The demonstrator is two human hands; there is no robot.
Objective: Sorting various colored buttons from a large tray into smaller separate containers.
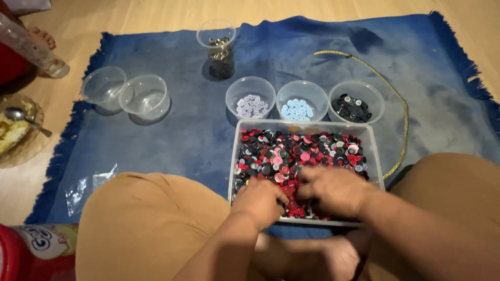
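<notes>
Plastic empty bowls (125,93) sat left on blue mat (182,130) | left hand (260,200) and right hand (333,190) dug in button tray (372,151); grip unclear, fingers buried | buttons (297,151): light, hard, slippery, likely best pinched by rims.

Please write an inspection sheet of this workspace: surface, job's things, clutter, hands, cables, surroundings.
Surface: blue fringed mat on a wooden floor.
Job's things: clear tray of mixed red, black and pink buttons; three cups of white, light blue and black buttons.
Clutter: two empty cups, jar of metal pieces, plastic bag.
Hands: left hand and right hand in the buttons; grip hidden.
Cables: yellow cord on the mat.
Surroundings: plate with spoon; another person's foot.
</notes>
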